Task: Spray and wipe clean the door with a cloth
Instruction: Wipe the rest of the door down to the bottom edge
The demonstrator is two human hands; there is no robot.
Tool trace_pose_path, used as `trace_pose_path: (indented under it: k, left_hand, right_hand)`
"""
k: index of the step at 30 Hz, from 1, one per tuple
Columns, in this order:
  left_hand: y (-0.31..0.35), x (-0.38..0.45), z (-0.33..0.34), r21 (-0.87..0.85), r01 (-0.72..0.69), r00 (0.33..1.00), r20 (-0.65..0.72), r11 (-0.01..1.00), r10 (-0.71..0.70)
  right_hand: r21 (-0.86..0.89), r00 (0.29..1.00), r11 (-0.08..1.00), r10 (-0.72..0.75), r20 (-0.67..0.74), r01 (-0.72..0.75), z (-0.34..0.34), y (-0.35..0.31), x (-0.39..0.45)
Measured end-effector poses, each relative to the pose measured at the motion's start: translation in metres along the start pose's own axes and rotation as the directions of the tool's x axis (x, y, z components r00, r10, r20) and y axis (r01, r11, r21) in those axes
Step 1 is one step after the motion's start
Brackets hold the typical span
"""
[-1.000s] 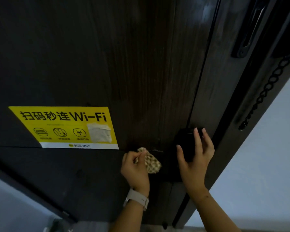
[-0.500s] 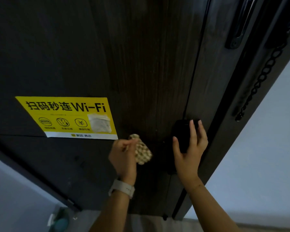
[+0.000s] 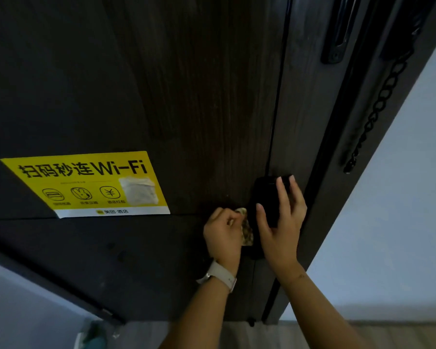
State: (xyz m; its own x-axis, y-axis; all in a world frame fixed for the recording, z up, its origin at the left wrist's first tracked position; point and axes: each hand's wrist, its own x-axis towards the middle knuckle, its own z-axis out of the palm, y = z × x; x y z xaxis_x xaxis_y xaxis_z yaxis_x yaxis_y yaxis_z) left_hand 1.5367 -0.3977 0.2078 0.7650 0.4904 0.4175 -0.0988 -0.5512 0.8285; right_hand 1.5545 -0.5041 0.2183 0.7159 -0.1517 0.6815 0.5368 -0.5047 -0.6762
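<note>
A dark wooden door (image 3: 199,96) fills the view. My left hand (image 3: 223,233), a pale watch on its wrist, grips a small beige checked cloth (image 3: 246,231) and presses it against the door just left of a black object (image 3: 266,197) mounted on the door. My right hand (image 3: 281,222) holds that black object, fingers wrapped over its front and thumb on its left side. Most of the cloth is hidden between my two hands.
A yellow Wi-Fi sticker (image 3: 86,183) is stuck on the door at the left. A black handle plate (image 3: 337,34) and a black door chain (image 3: 378,107) sit at the upper right. A pale wall (image 3: 400,210) stands to the right. A greenish item (image 3: 93,335) lies on the floor.
My left hand has moved the cloth to the right, up against the black object. My right hand has stayed on that object.
</note>
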Motion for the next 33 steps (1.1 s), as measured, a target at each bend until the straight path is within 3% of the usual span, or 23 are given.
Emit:
trace_pose_path:
  k: [10, 15, 20, 22, 24, 26, 29, 33]
  left_hand:
    - [0.011, -0.003, -0.006, -0.096, -0.024, 0.999, 0.039, 0.995, 0.028]
    - [0.008, 0.010, -0.054, -0.056, -0.173, 0.975, -0.150, 0.983, 0.163]
    - [0.024, 0.035, -0.050, -0.077, -0.241, 0.937, -0.277, 0.968, 0.211]
    - [0.020, 0.030, -0.036, -0.074, -0.211, 0.961, -0.197, 0.975, 0.193]
    - [0.010, 0.015, -0.019, 0.022, -0.159, 0.987, -0.016, 0.987, 0.159]
    - [0.003, 0.000, -0.006, 0.090, -0.112, 0.991, 0.082, 0.990, 0.105]
    - [0.003, -0.003, -0.005, 0.074, -0.107, 0.993, 0.065, 0.992, 0.102]
    - [0.034, 0.021, -0.022, -0.023, -0.234, 0.969, -0.093, 0.972, 0.231]
  right_hand:
    - [0.144, 0.994, 0.988, 0.036, 0.102, -0.051, -0.017, -0.007, -0.001]
    - [0.174, 0.995, 0.982, 0.055, 0.088, -0.070, -0.021, -0.008, 0.000]
    - [0.173, 0.994, 0.981, 0.072, 0.083, -0.085, -0.017, -0.008, -0.001]
    - [0.168, 0.995, 0.983, 0.056, 0.083, -0.070, -0.017, -0.006, -0.001]
    - [0.156, 0.995, 0.985, 0.054, 0.088, -0.067, -0.017, -0.004, 0.000]
    - [0.143, 0.994, 0.987, 0.055, 0.096, -0.069, -0.017, -0.004, -0.001]
    - [0.137, 0.992, 0.989, 0.043, 0.116, -0.058, -0.019, -0.003, 0.000]
    - [0.137, 0.992, 0.990, 0.020, 0.128, -0.038, -0.023, 0.000, 0.000]
